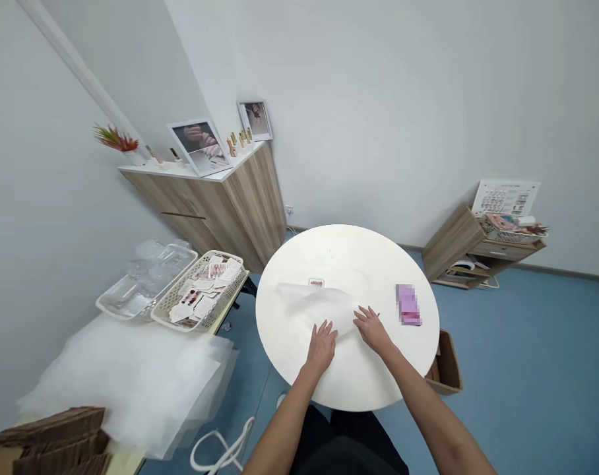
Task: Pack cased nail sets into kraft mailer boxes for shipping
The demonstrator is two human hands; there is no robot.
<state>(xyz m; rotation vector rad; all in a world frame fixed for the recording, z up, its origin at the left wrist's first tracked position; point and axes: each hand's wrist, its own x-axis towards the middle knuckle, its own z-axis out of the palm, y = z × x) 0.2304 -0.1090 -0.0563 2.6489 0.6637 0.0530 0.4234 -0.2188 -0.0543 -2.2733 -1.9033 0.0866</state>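
A thin white translucent sheet (313,302) lies flat on the round white table (346,386). My left hand (322,345) rests on the table at the sheet's near edge, fingers stretched out. My right hand (373,327) lies flat at the sheet's right near corner, fingers apart. A small card of red press-on nails (316,283) sits just beyond the sheet. A pink-purple flat object (408,304) lies to the right of my right hand.
To the left, a side table carries a cream basket of nail cards (200,298), a tray of clear plastic (142,280), a stack of translucent sheets (131,379) and brown cardboard (52,439). A cardboard box (446,365) stands by the round table. Wooden cabinets line the walls.
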